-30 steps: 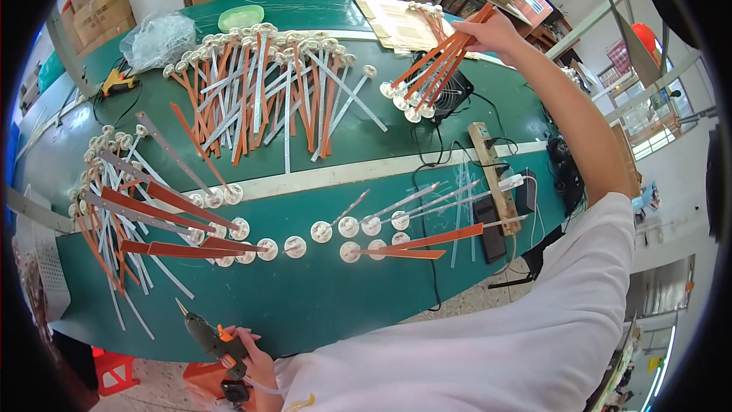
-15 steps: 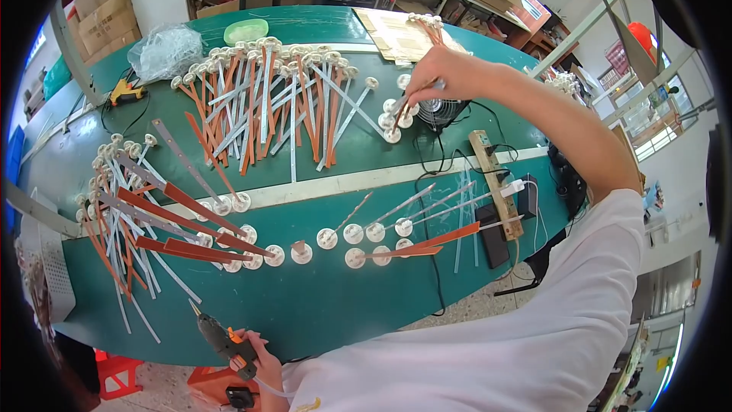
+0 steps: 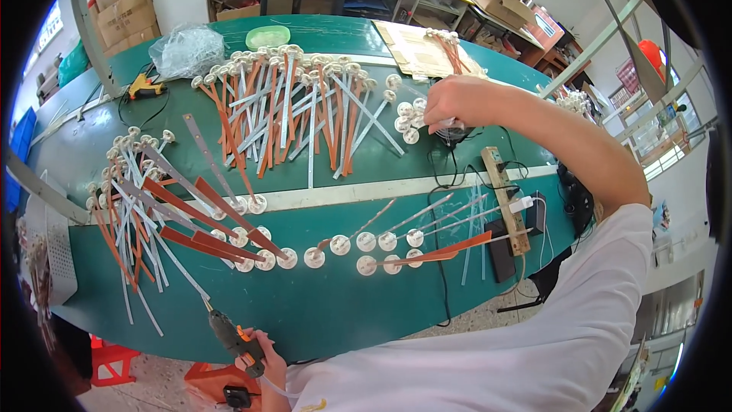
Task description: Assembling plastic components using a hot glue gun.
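My left hand point(image 3: 265, 358) is wrapped round a dark glue gun point(image 3: 238, 341) with an orange trigger, its nozzle tilted up toward the far left. Farther out, my right hand point(image 3: 461, 103) is closed in a pinch, palm down, above a small black fan point(image 3: 451, 136). What its fingers hold is mostly hidden; a greyish bit shows beneath them. Just left of these fingers lies a cluster of white discs point(image 3: 412, 118). Between my hands, white round bases with grey and brown strips stand in rows, one base point(image 3: 314, 257) in the middle.
Piles of strips with white discs lie at the back point(image 3: 290, 114) and left point(image 3: 141, 206). A wooden power strip point(image 3: 505, 198) with cables stands at right. Behind are a cardboard sheet point(image 3: 415, 49), a green dish point(image 3: 268, 37), a plastic bag point(image 3: 187, 52) and a yellow glue gun point(image 3: 146, 86).
My right hand has come lower and nearer, now covering much of the fan; the strip seen in its fingers is hidden. My left hand keeps hold of the glue gun. The whole view has shifted slightly.
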A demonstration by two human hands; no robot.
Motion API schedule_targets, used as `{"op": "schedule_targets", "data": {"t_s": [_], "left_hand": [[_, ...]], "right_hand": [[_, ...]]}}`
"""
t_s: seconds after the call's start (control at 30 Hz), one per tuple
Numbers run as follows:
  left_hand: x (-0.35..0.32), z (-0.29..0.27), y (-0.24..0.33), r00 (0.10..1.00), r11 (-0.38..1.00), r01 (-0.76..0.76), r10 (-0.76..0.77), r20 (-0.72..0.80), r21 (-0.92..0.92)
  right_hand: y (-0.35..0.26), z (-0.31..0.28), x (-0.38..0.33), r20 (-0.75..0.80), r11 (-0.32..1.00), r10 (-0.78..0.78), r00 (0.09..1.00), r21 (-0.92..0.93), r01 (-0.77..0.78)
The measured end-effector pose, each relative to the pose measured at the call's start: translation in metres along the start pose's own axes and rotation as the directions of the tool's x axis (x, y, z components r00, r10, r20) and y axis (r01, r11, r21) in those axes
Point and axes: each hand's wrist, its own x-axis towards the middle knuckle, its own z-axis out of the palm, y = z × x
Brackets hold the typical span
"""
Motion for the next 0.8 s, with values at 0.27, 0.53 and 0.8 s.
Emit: {"op": "schedule_targets", "data": {"t_s": [0.27, 0.53, 0.8], "left_hand": [[0.001, 0.003, 0.003, 0.999, 1.0, 0.03, -0.03, -0.016, -0.007], [-0.001, 0.0, -0.005, 0.999, 0.982, -0.001, 0.008, -0.033, 0.191], [-0.015, -0.02, -0.067, 0.948, 0.887, 0.267, -0.312, -0.064, -0.377]], "right_hand": [[0.029, -0.024, 0.013, -0.429, 0.963, 0.252, 0.867, 0.201, -0.18], [0.083, -0.013, 0.075, -0.672, 0.982, 0.159, 0.723, 0.031, -0.187], [0.104, 0.024, 0.161, -0.62, 0.982, -0.029, 0.784, -0.166, -0.094]]}}
